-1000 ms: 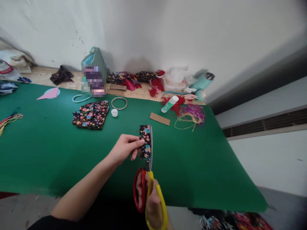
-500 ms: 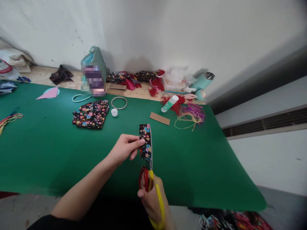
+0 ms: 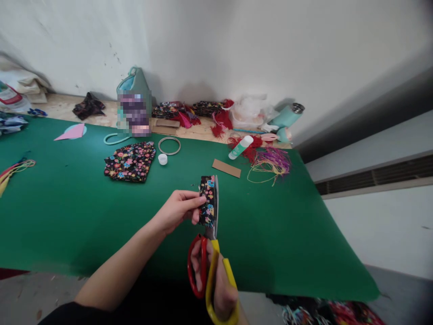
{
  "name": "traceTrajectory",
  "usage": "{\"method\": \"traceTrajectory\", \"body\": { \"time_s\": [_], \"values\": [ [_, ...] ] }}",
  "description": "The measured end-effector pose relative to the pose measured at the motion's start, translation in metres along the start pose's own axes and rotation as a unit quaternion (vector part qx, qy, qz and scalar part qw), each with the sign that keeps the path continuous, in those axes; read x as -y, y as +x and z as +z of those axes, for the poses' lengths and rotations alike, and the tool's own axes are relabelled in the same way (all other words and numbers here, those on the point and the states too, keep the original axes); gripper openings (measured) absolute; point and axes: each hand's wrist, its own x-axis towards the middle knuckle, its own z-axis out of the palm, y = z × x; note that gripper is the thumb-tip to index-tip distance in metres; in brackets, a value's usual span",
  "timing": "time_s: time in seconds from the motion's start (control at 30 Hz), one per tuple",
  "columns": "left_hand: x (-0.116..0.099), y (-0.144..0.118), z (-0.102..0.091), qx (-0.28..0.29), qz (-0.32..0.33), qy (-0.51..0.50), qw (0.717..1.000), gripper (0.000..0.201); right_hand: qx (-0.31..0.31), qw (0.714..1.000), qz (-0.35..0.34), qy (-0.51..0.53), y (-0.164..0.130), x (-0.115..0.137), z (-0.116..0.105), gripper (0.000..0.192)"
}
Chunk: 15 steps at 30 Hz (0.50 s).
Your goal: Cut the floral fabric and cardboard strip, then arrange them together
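My left hand (image 3: pixel 177 210) pinches a narrow strip of black floral fabric (image 3: pixel 207 201) and holds it upright above the green table cover (image 3: pixel 67 212). My right hand (image 3: pixel 216 284) grips scissors (image 3: pixel 211 259) with one red and one yellow handle. The handles are spread apart. The scissor blades run up along the right edge of the strip.
A larger floral fabric piece (image 3: pixel 130 161), a metal ring (image 3: pixel 169 145), a white cap (image 3: pixel 163 159), a glue stick (image 3: pixel 240 147), a cardboard strip (image 3: pixel 226 168) and coloured threads (image 3: pixel 270 162) lie farther back. A teal bag (image 3: pixel 133 106) and a teal bottle (image 3: pixel 286 116) stand by the wall.
The scissor handles closed together half a second ago and are spread apart again now. The strip stays in my left hand at about the same place.
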Motion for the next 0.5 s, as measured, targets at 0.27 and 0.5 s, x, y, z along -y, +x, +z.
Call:
{"method": "traceTrajectory", "body": {
  "time_s": [0.27,0.5],
  "values": [
    [-0.001,-0.001,0.001,0.010,-0.003,0.029,1.000,0.037,-0.016,1.000,-0.010,-0.023,-0.005,-0.001,0.000,0.090],
    [0.000,-0.001,0.000,0.008,0.005,0.072,0.997,0.039,-0.055,0.981,-0.034,-0.182,0.005,0.031,0.008,0.067]
  ]
}}
